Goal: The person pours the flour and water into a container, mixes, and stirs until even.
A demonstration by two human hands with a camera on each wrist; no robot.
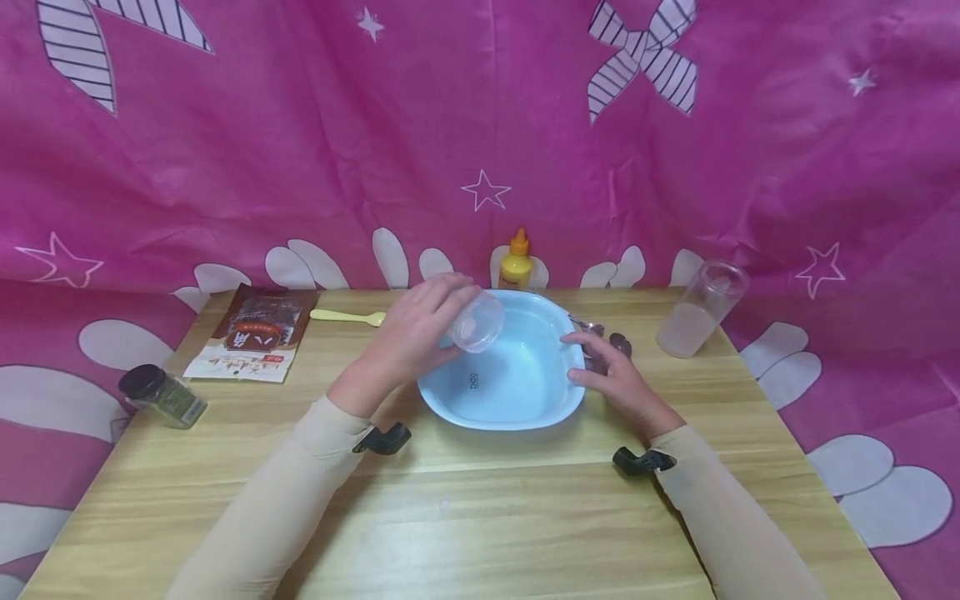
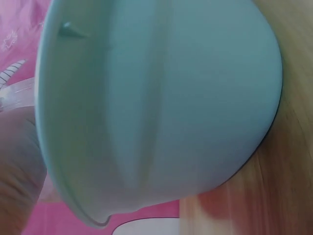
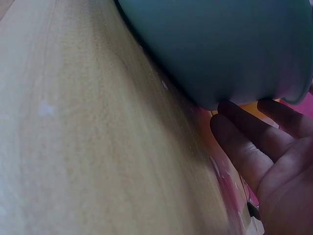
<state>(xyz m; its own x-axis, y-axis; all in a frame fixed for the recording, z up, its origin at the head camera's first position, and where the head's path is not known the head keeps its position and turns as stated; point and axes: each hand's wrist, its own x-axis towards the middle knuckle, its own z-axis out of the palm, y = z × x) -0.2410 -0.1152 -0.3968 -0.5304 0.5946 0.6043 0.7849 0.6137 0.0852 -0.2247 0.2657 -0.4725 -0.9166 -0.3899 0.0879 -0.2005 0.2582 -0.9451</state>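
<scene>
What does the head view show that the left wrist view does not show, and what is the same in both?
Only the head view shows the right hand resting open against the blue bowl, the yellow bottle, the tall cup, the spice jar, the packet and the yellow spoon. Only the left wrist view shows the bowl's outer wall close up. Both show the bowl, the wooden table, the pink cloth, and the left hand holding a small clear cup.

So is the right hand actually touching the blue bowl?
Touching. In the head view the right hand lies with straight fingers against the bowl rim; the right wrist view shows fingertips meeting its outer wall.
</scene>
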